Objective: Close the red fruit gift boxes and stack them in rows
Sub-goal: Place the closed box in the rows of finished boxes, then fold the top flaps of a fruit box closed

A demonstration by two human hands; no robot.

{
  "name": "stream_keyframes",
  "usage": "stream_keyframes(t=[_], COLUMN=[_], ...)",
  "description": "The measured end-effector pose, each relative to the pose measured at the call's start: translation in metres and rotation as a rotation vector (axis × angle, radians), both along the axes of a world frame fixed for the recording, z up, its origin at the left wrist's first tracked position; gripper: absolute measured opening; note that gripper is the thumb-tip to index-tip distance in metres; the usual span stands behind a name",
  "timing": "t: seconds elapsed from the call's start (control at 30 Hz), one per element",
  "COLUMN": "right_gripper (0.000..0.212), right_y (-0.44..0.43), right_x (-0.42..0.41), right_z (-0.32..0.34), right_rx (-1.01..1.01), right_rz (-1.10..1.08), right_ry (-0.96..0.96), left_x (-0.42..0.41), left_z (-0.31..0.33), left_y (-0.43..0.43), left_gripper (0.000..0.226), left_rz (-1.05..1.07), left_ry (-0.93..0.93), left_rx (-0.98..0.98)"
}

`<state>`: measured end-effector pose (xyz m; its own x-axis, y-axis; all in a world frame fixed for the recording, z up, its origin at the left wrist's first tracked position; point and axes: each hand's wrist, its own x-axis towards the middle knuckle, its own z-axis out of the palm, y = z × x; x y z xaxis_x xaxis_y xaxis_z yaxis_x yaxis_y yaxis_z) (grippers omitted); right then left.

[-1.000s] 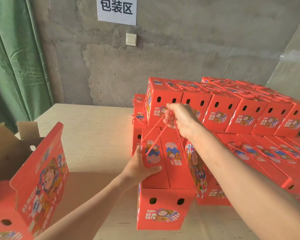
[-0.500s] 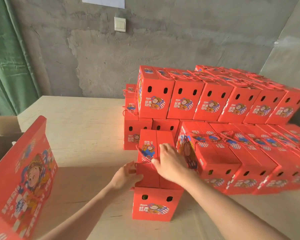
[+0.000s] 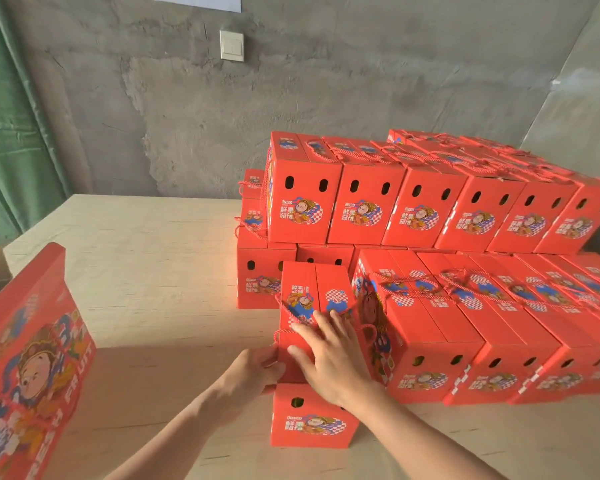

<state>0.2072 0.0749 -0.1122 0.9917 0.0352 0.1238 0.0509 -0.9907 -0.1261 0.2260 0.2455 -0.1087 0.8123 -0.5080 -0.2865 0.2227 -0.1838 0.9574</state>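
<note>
right hand (image 3: 329,358) flat, fingers straight, pressing red gift box (image 3: 309,420) lid | left hand (image 3: 253,370) gripping its left edge | box just beside front row (image 3: 430,327)

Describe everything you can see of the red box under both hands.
The red gift box looks like printed cardboard. It stands upright on the pale wooden table, at the left end of the front row. Its two top flaps are shut, meeting along a middle seam, with a red rope handle lying across. The front face shows an oval vent hole and a cartoon figure. The right hand lies flat on top; the left hand grips its upper left edge.
</note>
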Motion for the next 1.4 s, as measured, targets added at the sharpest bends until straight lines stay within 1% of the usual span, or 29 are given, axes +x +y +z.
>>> stream_keyframes(t=[0.1, 0.2, 0.3, 0.4, 0.5, 0.53, 0.6, 0.7, 0.77, 0.83, 0.87, 0.93, 1.0, 1.07, 1.17, 1.23, 1.3, 1.33, 1.37, 1.4], right_gripper=[0.05, 0.048, 0.045, 0.046, 0.047, 0.048, 0.048, 0.049, 0.051, 0.054, 0.056, 0.052, 0.043, 0.04, 0.048, 0.056, 0.061, 0.061, 0.058, 0.05], right_y=[-0.018, -0.029, -0.04, -0.042, -0.041, -0.042, -0.044, -0.046, -0.042, -0.027, -0.012, 0.03, 0.087, 0.143, 0.218, 0.259, 0.293, 0.308, 0.321, 0.332], right_x=[0.012, 0.026, 0.037, 0.044, 0.048, 0.049, 0.047, 0.046, 0.047, 0.046, 0.045, 0.041, 0.035, 0.025, 0.012, 0.002, -0.005, -0.007, -0.008, -0.008], right_z=[0.0, -0.004, -0.004, -0.006, -0.007, -0.006, -0.006, -0.006, -0.002, 0.002, 0.003, 0.006, 0.008, 0.007, 0.006, 0.008, 0.016, 0.019, 0.022, 0.025], right_rx=[-0.023, 0.094, 0.075, 0.114, 0.116, 0.122, 0.138, 0.153, 0.12, 0.067, 0.07, 0.178, 0.321, 0.379, 0.411, 0.484, 0.605, 0.663, 0.714, 0.753], right_rz=[-0.089, -0.149, -0.148, -0.164, -0.177, -0.177, -0.171, -0.179, -0.229, -0.24, -0.192, 0.005, 0.197, 0.329, 0.509, 0.62, 0.682, 0.68, 0.66, 0.627], right_ry=[-0.046, 0.03, -0.044, -0.094, -0.145, -0.161, -0.169, -0.094, -0.032, -0.064, -0.116, -0.182, -0.075, 0.073, 0.18, 0.221, 0.27, 0.291, 0.294, 0.279], left_x=[0.013, 0.02, 0.026, 0.028, 0.02, 0.015, 0.004, -0.009, -0.017, -0.025, -0.029, -0.036, -0.04, -0.039, -0.039, -0.043, -0.047, -0.047, -0.047, -0.045], left_z=[0.007, 0.013, 0.012, 0.013, 0.016, 0.018, 0.02, 0.026, 0.032, 0.042, 0.046, 0.057, 0.068, 0.078, 0.096, 0.106, 0.115, 0.118, 0.119, 0.119], left_y=[-0.032, -0.065, -0.081, -0.081, -0.083, -0.082, -0.078, -0.052, -0.028, -0.002, 0.012, 0.041, 0.073, 0.109, 0.164, 0.198, 0.226, 0.239, 0.252, 0.264], left_gripper=[0.025, 0.026, 0.031, 0.034, 0.038, 0.036, 0.024, 0.025, 0.015, 0.016, 0.017, 0.014, 0.008, 0.019, 0.017, 0.015, 0.017, 0.018, 0.016, 0.016], left_rz=[0.0, -0.042, -0.028, -0.017, 0.144, 0.194, 0.227, 0.218, 0.23, 0.284, 0.32, 0.385, 0.447, 0.53, 0.682, 0.78, 0.842, 0.866, 0.885, 0.904], left_ry=[-0.007, -0.019, -0.035, -0.021, -0.107, -0.143, -0.193, -0.293, -0.327, -0.344, -0.359, -0.417, -0.502, -0.595, -0.733, -0.791, -0.85, -0.867, -0.867, -0.858], left_rx=[0.082, 0.185, 0.208, 0.202, 0.145, 0.134, 0.141, 0.159, 0.182, 0.176, 0.166, 0.179, 0.222, 0.272, 0.372, 0.406, 0.429, 0.448, 0.479, 0.517])
